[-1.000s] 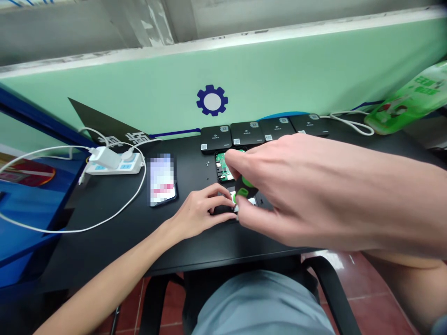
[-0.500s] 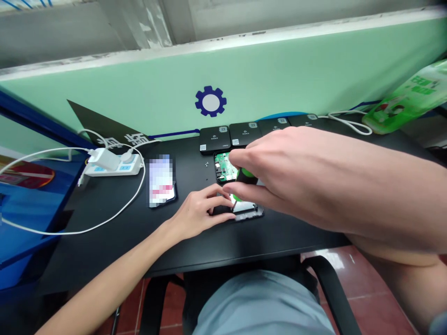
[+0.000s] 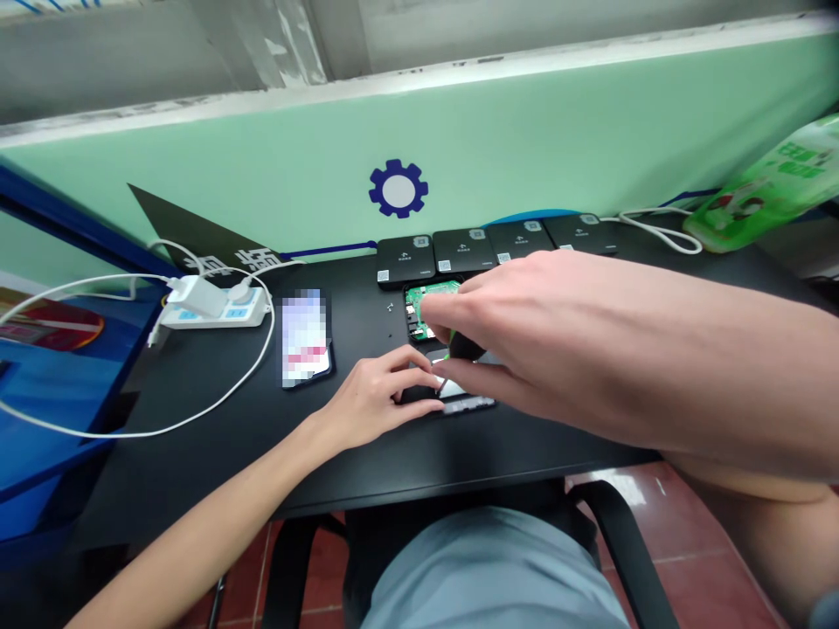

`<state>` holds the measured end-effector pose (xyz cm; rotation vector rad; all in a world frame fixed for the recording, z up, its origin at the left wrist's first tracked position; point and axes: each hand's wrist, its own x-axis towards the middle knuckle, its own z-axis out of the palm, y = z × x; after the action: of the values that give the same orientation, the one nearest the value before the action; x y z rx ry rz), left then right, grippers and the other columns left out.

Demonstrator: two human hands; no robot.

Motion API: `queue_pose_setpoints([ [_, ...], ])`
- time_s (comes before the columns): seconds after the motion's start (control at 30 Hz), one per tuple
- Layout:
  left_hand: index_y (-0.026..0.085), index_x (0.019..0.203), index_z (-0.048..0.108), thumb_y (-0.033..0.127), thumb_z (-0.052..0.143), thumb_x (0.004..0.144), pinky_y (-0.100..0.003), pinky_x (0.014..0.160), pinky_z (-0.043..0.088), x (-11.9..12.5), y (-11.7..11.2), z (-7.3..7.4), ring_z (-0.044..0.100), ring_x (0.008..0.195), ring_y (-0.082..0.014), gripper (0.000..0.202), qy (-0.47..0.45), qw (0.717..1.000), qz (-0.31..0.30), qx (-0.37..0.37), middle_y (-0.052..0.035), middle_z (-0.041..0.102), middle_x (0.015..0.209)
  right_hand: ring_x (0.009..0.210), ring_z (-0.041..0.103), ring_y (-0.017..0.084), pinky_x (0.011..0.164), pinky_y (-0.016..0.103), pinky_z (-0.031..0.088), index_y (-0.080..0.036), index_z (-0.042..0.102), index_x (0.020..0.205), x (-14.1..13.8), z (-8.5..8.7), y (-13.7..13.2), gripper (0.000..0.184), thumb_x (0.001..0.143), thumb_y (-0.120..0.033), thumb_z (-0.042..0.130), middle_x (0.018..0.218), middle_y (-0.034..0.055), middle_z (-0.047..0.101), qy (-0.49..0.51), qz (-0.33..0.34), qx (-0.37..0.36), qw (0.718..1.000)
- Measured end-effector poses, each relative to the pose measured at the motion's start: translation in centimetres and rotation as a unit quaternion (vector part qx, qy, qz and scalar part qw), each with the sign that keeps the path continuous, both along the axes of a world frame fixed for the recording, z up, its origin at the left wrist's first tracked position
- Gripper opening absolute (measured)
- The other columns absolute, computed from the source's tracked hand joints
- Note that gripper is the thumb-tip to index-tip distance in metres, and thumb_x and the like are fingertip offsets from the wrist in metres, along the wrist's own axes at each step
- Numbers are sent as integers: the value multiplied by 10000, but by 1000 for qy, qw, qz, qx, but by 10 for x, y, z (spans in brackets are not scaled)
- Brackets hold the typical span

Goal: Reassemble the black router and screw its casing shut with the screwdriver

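My right hand [image 3: 544,336] grips a screwdriver [image 3: 465,348] with a black and green handle, its thin shaft slanting down to the left. The tip meets a dark case half [image 3: 468,405] with a silvery plate inside, close to my left fingertips. My left hand [image 3: 373,389] lies at the left end of this case half, fingers and thumb holding it against the desk. Just behind is an open black case with a green circuit board [image 3: 419,300], partly covered by my right hand. Several tiny screws [image 3: 390,307] lie left of it.
Several closed black boxes [image 3: 405,259] stand in a row along the green wall panel. A phone [image 3: 305,336] lies on the black desk to the left. Further left is a white power strip [image 3: 253,313] with looping cables. A green bag [image 3: 766,188] sits far right.
My right hand has lowered slightly and turned a little around the screwdriver, hiding more of its green handle. My left hand stays in place on the case half.
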<state>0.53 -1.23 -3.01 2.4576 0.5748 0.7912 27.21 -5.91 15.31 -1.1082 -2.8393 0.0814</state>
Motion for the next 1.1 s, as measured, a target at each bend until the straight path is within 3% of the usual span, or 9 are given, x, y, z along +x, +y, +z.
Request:
queue_pose_setpoints([
  [0.43,210,1090,799,340,845,981,-215,641,545,0,-1,2,569,628,-64,176,18,1000,1,-5,-37,709,1053,727,414,188,691,398,314,-213,538,1014,2,-1,-5,95,1077,-175,478,894,16,522,0,-10,-4,1000],
  [1.1,229,1157,778,335,813,1007,-217,647,522,0,0,1,576,638,-73,187,7,1000,-8,-12,-24,728,1045,737,494,204,688,391,354,-150,603,1167,-5,-6,-5,198,1106,-244,441,891,31,550,4,-2,44,999],
])
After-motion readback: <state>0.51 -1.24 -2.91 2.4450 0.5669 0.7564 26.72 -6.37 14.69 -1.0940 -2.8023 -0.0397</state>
